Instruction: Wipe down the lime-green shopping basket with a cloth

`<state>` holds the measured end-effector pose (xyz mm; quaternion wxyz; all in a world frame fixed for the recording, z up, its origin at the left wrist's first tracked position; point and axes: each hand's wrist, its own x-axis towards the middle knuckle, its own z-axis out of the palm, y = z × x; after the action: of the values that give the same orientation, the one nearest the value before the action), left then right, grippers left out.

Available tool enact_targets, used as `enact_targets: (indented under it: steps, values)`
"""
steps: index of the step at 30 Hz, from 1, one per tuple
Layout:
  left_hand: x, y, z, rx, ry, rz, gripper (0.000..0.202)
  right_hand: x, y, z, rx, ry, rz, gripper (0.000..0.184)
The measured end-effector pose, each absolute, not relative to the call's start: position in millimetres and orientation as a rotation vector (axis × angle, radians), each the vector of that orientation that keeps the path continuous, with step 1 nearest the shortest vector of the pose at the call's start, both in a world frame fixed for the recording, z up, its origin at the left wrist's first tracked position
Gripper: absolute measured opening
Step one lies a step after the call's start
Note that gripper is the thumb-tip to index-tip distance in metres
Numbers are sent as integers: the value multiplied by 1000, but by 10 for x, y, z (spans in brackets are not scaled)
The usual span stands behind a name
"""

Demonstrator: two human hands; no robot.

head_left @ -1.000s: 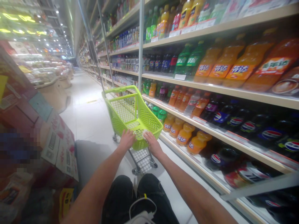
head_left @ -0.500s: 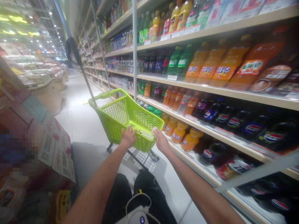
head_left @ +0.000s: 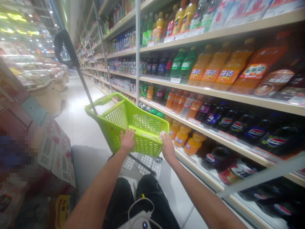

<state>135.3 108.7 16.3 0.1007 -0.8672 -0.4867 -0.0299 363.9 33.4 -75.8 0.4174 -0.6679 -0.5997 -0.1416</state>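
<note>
The left hand (head_left: 127, 140) rests on the near wall of a lime-green perforated plastic shopping basket (head_left: 143, 122), its fingers curled over the rim in a closed grip. The right hand (head_left: 167, 149) is at the basket's near right corner, with its fingers closed around a small white object (head_left: 163, 135) that is pressed against the rim. What the object is cannot be made out.

The basket sits straight ahead of both hands, between them and at arm's reach, tilted with its far end turned to the left. It is mounted on a wheeled frame with a white wire lower rack (head_left: 140, 162) showing beneath it. From its far left corner a thin metal rod (head_left: 85, 89) slants up to a black loop handle (head_left: 62, 41).

Just beside the basket's right side runs a long run of wooden store shelves (head_left: 214, 92) packed with drinks. Squat orange soda bottles (head_left: 190, 143) on the lowest shelf are near the right hand. To the left, printed cardboard boxes (head_left: 56, 149) stand well apart from the basket. Between them, pale glossy floor tiles (head_left: 81, 124) stretch ahead in an open aisle. The person's dark trousers (head_left: 124, 197) fill the bottom of the view.
</note>
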Motion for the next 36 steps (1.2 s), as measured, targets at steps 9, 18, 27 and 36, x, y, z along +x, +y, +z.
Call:
enact_targets:
  steps: [9, 18, 27, 36]
  values:
    - [1041, 1126, 292, -2488, -1426, -104, 63, 3774, 277, -768, -1675, -1527, -390, 48]
    - [828, 1070, 371, -2403, -1425, -119, 63, 3294, 364, -643, -1554, -1652, -415, 56]
    - [670, 981, 500, -2391, -1424, -106, 63, 3688, 293, -807, -1680, -1508, -411, 60]
    - [391, 848, 578, -2333, -1450, -186, 65, 3419, 584, -605, -1669, -1557, -349, 50]
